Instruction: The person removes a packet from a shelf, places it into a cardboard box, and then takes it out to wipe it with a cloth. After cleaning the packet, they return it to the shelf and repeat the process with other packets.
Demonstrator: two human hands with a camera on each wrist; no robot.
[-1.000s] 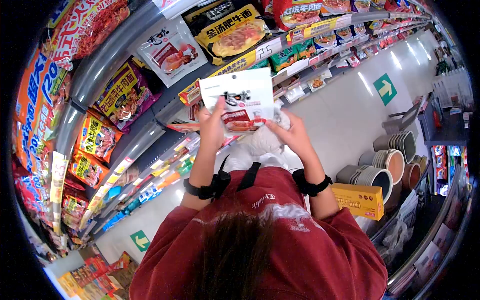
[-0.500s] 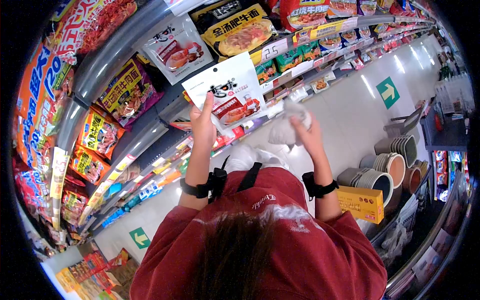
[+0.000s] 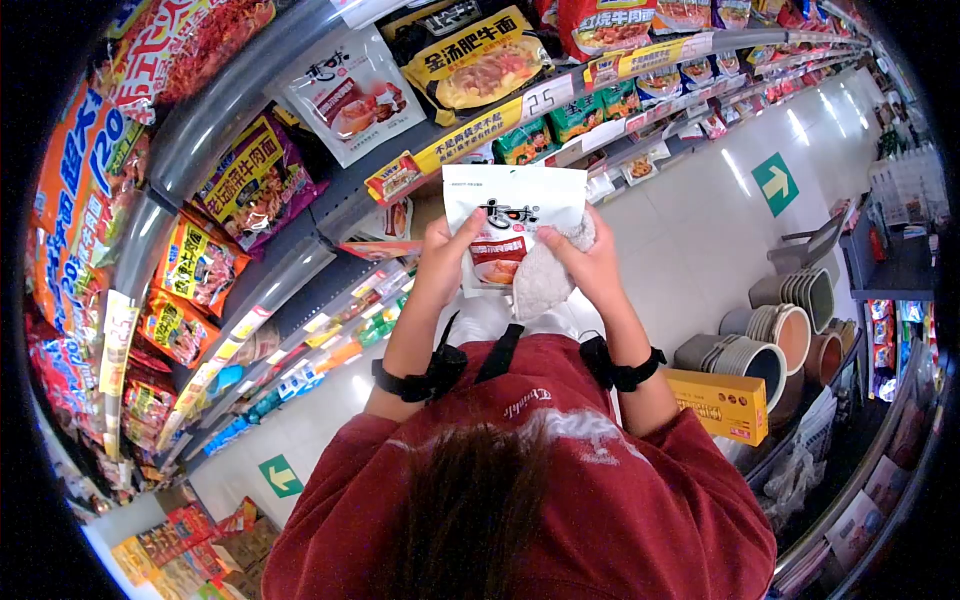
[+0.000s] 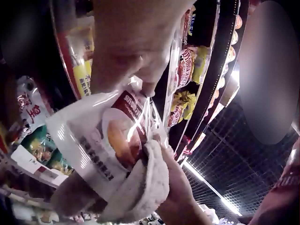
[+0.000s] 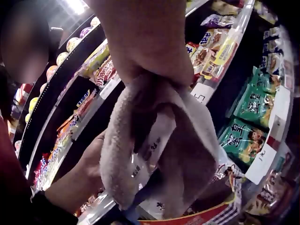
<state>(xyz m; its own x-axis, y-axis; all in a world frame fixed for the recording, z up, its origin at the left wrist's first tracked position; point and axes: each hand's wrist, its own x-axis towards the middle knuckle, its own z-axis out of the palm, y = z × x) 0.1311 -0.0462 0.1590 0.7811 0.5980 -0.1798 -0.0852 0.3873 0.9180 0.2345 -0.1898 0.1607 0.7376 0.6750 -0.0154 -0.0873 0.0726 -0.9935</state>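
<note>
The left hand point(image 3: 443, 260) grips the white food pouch point(image 3: 500, 242) by one side edge, its thumb pressed flat on the printed face; the right hand point(image 3: 592, 262) grasps the opposite edge together with a light grey cloth point(image 3: 543, 283), its thumb also on the face. The pouch is in the air between the two hands, in front of the person's body, with its plain white top band away from the body; the printed face shows black lettering, a dark red panel and a picture of food. The cloth hangs from the right hand and covers the pouch's lower corner on that side; in the left wrist view it lies against the pouch, whose film is creased and catches the light near the left fingers.

Beyond the hands runs a curved store shelf point(image 3: 350, 185); on it lie a similar white pouch point(image 3: 350, 95) and, just beside that, a yellow and black noodle packet point(image 3: 480, 62); a price label point(image 3: 541, 99) reading 25 is on the shelf edge in front of the packet; green packets point(image 3: 575, 118) sit on a lower level. To the person's left are a purple noodle packet point(image 3: 258, 180) and orange noodle packets point(image 3: 195, 270); to the right are stacked bins point(image 3: 735, 358) and a yellow box point(image 3: 715, 405), near the right forearm; a green arrow sign point(image 3: 775, 184) is on the floor.
</note>
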